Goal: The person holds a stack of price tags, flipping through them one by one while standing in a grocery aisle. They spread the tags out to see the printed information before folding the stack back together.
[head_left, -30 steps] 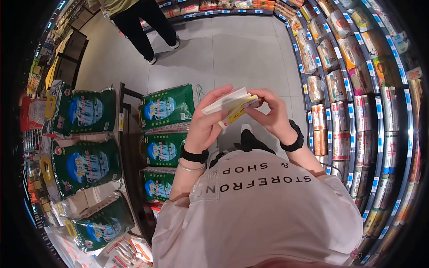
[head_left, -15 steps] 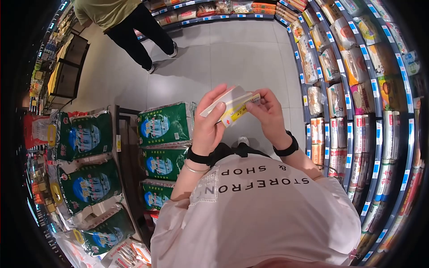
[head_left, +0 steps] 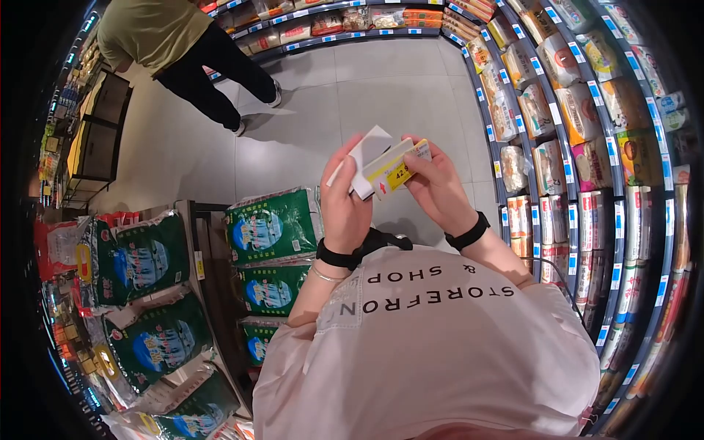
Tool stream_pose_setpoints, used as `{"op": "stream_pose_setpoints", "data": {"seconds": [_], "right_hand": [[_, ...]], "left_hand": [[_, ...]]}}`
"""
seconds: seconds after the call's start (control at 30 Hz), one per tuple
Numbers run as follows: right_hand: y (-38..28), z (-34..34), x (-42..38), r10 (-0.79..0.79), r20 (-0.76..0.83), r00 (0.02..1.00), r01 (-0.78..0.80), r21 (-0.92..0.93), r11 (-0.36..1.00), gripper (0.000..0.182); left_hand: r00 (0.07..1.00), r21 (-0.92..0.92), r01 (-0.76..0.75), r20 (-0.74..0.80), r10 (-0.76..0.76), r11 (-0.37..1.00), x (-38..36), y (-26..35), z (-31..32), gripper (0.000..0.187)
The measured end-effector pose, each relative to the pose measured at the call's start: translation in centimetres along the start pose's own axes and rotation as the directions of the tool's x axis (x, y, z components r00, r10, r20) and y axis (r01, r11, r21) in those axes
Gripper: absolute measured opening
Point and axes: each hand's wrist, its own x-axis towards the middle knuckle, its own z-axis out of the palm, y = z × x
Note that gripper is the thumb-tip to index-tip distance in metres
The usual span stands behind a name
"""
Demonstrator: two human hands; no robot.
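My left hand (head_left: 345, 209) grips a stack of white and yellow price-tag cards (head_left: 369, 163) in front of my chest. The thumb presses on the stack's lower edge. My right hand (head_left: 438, 187) pinches the front yellow card (head_left: 400, 174), which shows printed digits, at its right end. Both wrists wear black bands, and the left one also has a thin bracelet. The cards are held above the tiled floor (head_left: 396, 88), between the shelves.
Green rice bags (head_left: 268, 224) lie stacked on a low dark rack (head_left: 213, 271) to my left. Shelves of packaged goods (head_left: 572, 147) curve along the right. Another person (head_left: 183, 51) in a green top and black trousers stands at the far left of the aisle.
The view has tilted, so the hands and cards sit slightly higher. The front yellow card is turned more toward me. The other person has come further into view.
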Motion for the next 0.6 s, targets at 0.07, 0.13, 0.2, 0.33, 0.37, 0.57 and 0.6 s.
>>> {"op": "stream_pose_setpoints", "data": {"seconds": [0.07, 0.13, 0.2, 0.33, 0.37, 0.57, 0.6], "right_hand": [[0.3, 0.6, 1.0, 0.028, -0.008, 1.000, -0.028, 0.062, 0.998, 0.023], [0.1, 1.1, 1.9, -0.008, -0.031, 0.999, 0.011, 0.123, 0.992, 0.020], [-0.2, 2.0, 2.5, -0.017, -0.067, 0.998, 0.024, 0.107, 0.994, 0.019], [0.5, 0.8, 5.6, -0.005, 0.027, 1.000, 0.002, 0.094, 0.996, 0.016], [0.4, 0.8, 6.1, -0.009, 0.067, 0.998, 0.002, 0.098, 0.995, 0.016], [-0.1, 4.2, 7.4, 0.046, 0.142, 0.989, 0.004, -0.329, 0.944, 0.017], [-0.6, 6.3, 6.8, -0.197, 0.290, 0.937, 0.348, -0.696, 0.628, 0.022]], "left_hand": [[1.000, -0.109, 0.003, -0.009, -0.004, 0.994, 1.0, 1.2, -0.5, 0.041], [0.996, -0.145, -0.088, 0.005, 0.090, 0.985, 2.2, 2.6, -1.0, 0.038], [0.994, -0.061, -0.107, -0.029, 0.106, 0.992, 2.8, 3.3, -1.9, 0.034], [0.984, 0.151, -0.104, -0.125, 0.123, 0.983, 3.8, 4.1, -3.7, 0.023], [0.984, 0.183, -0.109, -0.117, 0.132, 0.977, 4.0, 4.2, -4.4, 0.022], [0.983, 0.267, -0.124, -0.095, 0.154, 0.956, 4.4, 6.9, -5.7, 0.025], [0.984, 0.265, -0.117, -0.099, 0.147, 0.957, 4.4, 7.4, -6.1, 0.025]]}}
